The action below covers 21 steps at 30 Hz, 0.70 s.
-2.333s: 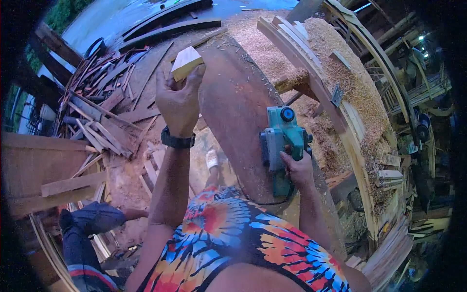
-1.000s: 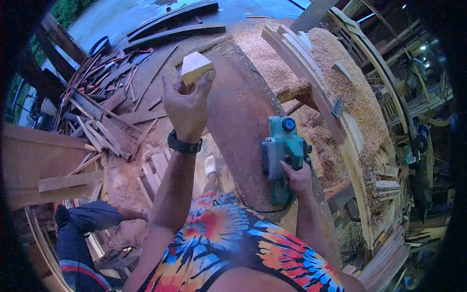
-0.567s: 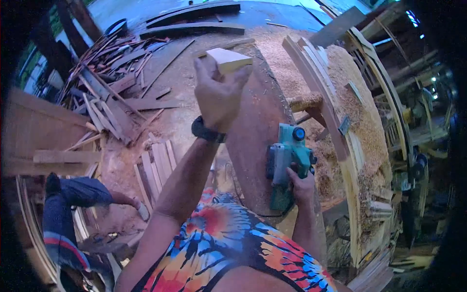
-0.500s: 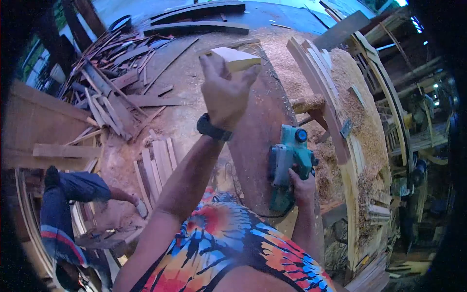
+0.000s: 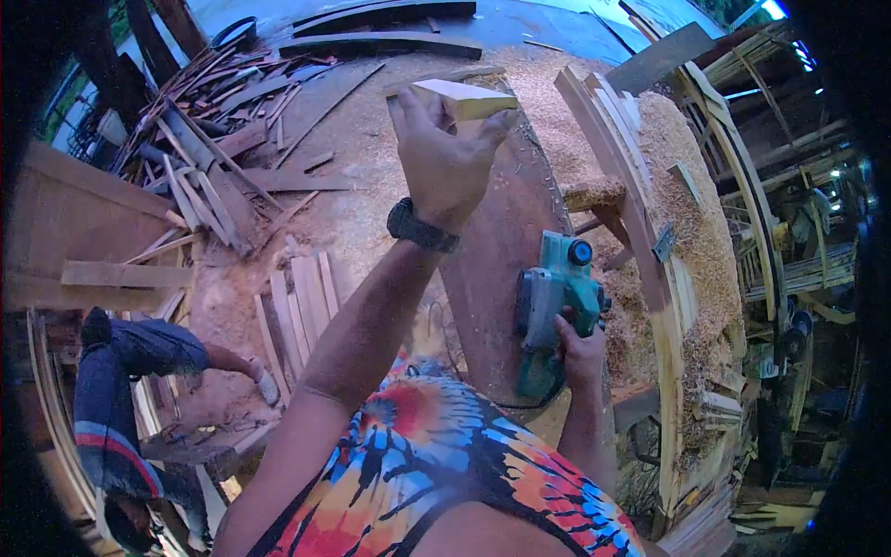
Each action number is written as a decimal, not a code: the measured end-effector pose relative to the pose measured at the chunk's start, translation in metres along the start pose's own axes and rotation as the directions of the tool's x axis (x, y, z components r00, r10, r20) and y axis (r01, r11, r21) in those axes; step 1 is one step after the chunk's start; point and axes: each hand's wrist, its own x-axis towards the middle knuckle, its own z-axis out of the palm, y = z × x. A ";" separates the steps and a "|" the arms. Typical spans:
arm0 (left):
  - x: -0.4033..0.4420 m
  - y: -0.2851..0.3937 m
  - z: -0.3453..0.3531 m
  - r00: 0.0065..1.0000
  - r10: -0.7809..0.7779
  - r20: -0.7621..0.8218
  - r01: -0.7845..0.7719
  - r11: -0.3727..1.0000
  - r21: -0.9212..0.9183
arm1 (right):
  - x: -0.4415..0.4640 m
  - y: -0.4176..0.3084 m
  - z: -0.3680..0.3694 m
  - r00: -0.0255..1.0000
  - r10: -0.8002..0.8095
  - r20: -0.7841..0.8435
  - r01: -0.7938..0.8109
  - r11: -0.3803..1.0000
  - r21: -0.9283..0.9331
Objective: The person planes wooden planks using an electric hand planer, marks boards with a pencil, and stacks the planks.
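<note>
A pale wooden block (image 5: 478, 100) is at the far end of the dark wooden workbench (image 5: 506, 218). My left hand (image 5: 450, 162), with a dark watch on the wrist, grips the block between thumb and fingers. Part of the block is hidden behind the hand. Nearer to me, a green electric hand planer (image 5: 555, 302) rests at the right side of the bench. The fingers of my right hand (image 5: 582, 355) are wrapped round its handle. A dark cord runs from the planer's rear end across the bench.
Long boards (image 5: 617, 176) lie on the right among heaped wood shavings (image 5: 691, 251). Scrap wood (image 5: 218, 139) is piled at the far left. Cut planks (image 5: 302, 297) lie left of the bench. Another person (image 5: 116, 408) bends over at the lower left.
My left hand and the wooden block have shifted slightly to the right. The view has moved a little too. My right hand stays on the planer.
</note>
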 end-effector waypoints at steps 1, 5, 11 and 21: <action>0.001 -0.002 -0.001 1.000 0.001 0.006 -0.001 1.000 0.002 | 0.000 0.000 0.000 0.999 -0.043 0.002 0.043 0.999 -0.018; 0.003 -0.007 -0.003 1.000 -0.003 0.006 0.003 0.997 -0.078 | 0.000 -0.003 -0.001 1.000 0.004 0.008 -0.004 1.000 -0.025; -0.001 0.003 -0.003 0.999 -0.022 -0.046 0.019 0.997 -0.068 | 0.003 0.006 0.000 1.000 -0.014 -0.024 0.014 1.000 -0.019; 0.000 0.001 -0.005 0.997 -0.051 -0.062 0.049 0.998 -0.036 | -0.002 -0.007 -0.002 0.994 0.104 0.012 -0.104 0.995 -0.006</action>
